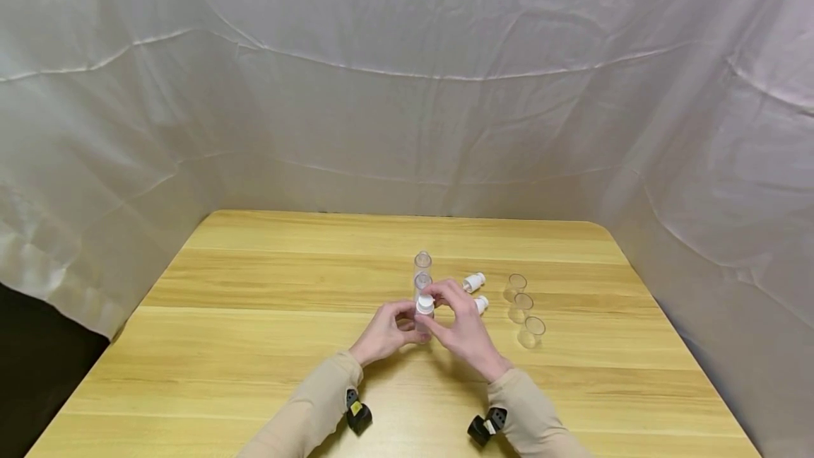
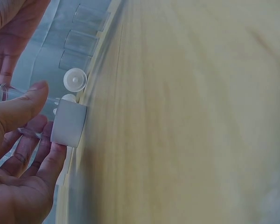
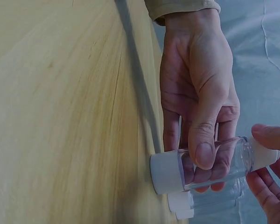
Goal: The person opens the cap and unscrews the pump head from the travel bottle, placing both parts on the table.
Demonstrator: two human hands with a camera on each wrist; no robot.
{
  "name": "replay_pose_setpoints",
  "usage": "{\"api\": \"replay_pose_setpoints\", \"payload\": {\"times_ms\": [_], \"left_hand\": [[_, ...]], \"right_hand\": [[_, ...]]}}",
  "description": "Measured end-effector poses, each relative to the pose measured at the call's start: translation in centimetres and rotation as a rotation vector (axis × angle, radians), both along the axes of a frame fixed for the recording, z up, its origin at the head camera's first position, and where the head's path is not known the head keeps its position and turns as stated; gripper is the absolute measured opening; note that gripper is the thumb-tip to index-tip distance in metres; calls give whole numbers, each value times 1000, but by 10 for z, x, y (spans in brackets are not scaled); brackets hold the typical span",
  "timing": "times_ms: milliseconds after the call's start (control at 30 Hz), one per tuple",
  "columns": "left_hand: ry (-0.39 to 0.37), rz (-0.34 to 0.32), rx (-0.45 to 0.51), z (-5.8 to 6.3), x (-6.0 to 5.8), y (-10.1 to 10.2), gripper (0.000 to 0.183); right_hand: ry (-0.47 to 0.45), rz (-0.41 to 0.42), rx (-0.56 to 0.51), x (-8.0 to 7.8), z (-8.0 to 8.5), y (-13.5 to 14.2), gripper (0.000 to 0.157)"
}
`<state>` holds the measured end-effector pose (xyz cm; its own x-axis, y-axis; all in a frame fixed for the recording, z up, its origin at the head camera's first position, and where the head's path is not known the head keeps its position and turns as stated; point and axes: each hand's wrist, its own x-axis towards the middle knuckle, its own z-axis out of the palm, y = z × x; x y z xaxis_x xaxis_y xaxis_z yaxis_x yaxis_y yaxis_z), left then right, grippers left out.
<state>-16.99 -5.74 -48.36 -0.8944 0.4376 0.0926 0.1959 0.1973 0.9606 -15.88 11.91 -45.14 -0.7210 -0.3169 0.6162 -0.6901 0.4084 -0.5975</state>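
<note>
Around the clear body of a bottle (image 3: 240, 154) curl the thumb and fingers of my left hand (image 1: 386, 334). The bottle stands upright, and its white base (image 2: 69, 123) shows below the fingers in the left wrist view. On the bottle's neck sits a white pump top (image 1: 425, 304). My right hand (image 1: 466, 327) pinches this top between thumb and fingers. Behind the held bottle, two more clear bottles (image 1: 422, 261) stand in a row, the nearer one partly covered by my right hand.
Two loose white pump tops (image 1: 474, 282) lie on the wooden table (image 1: 254, 345) just beyond my right hand, one partly hidden by it. Farther right, three clear caps (image 1: 531, 332) stand in a slanting line. A pale cloth (image 1: 407, 126) hangs behind the table.
</note>
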Motion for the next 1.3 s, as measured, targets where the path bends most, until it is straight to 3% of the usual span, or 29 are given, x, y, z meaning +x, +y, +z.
{"api": "replay_pose_setpoints", "payload": {"times_ms": [300,533,1300], "left_hand": [[74,-22,-17,-1,-1,-3,42],[-15,2,-16,1,-1,-2,45],[9,-18,-14,1,-3,-2,44]], "right_hand": [[-8,10,-18,-2,0,1,45],[-31,27,-21,-4,-1,3,43],[-34,63,-45,-4,-1,4,37]]}}
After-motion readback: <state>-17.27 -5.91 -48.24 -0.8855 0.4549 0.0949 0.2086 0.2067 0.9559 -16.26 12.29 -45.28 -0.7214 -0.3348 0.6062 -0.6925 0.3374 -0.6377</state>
